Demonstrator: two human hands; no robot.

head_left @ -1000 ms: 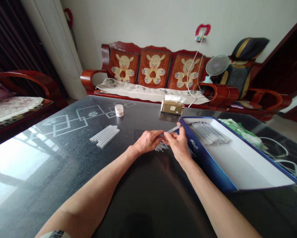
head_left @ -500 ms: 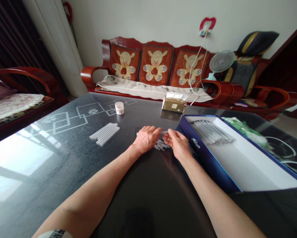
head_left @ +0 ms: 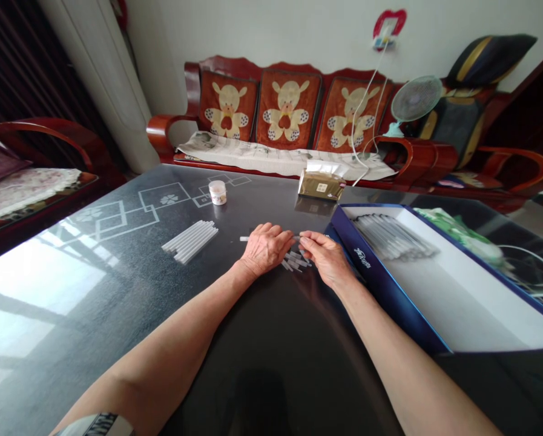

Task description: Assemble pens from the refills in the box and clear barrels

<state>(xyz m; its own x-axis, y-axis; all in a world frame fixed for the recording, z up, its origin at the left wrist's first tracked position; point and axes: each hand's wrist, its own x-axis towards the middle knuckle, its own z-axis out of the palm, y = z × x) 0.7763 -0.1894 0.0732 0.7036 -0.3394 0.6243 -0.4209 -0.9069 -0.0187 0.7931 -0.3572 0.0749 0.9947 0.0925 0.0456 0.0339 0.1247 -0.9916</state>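
Note:
A thin white tube [head_left: 243, 238] lies in my left hand [head_left: 268, 247], its far end sticking out past the left side. The fingers of that hand are wrapped round it, hiding its middle. Close by on the right, my right hand [head_left: 324, 257] has thumb and fingers pinched at the tube's other end. Whether it also holds a separate small part there I cannot make out. Below and between both hands, several short whitish pieces [head_left: 295, 262] are scattered on the table. To the left, white tubes [head_left: 190, 240] lie side by side in a slanted row.
A blue box [head_left: 391, 290] with a white inside stands at the right, holding a bundle of clear tubes [head_left: 391, 237]. Further back on the dark table [head_left: 235, 363] are a small white jar [head_left: 217, 192] and a tissue pack [head_left: 321, 183]. Green-and-white packaging [head_left: 462, 233] lies behind the box.
The tube sticks out further to the left of my left hand. My right fingers have changed their pinch and shifted slightly. The head view has tilted a little.

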